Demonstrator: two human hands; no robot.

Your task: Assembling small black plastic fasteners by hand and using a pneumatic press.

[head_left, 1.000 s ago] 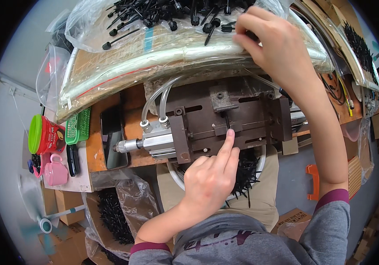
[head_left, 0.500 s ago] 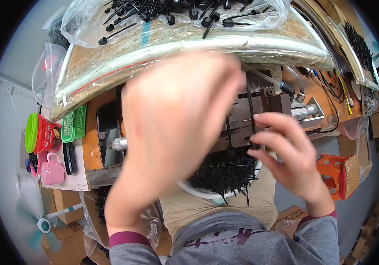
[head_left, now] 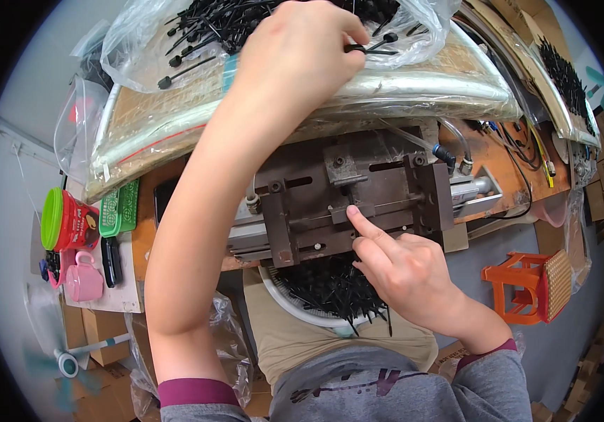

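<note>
The person's left hand point(head_left: 295, 60) is stretched far up to a clear plastic bag point(head_left: 147, 42) full of black cable ties point(head_left: 231, 21). Its fingers are curled shut and pinch one black tie point(head_left: 369, 49) at the top of the pile. The long left forearm crosses over the brown metal machine point(head_left: 358, 190) and hides part of its left side.

The right hand point(head_left: 404, 271) is lower, in front of the machine. Its pointing finger is out straight and the tip touches the machine's middle block. The other fingers are folded in, and it holds nothing that can be seen.

Under the machine sits a white bowl point(head_left: 288, 306) filled with more black ties, partly hidden by the right hand. To the left are a red can with a green lid point(head_left: 66, 221), a green basket point(head_left: 120, 209) and a pink cup point(head_left: 84, 278). To the right stands an orange stool point(head_left: 527, 285).
</note>
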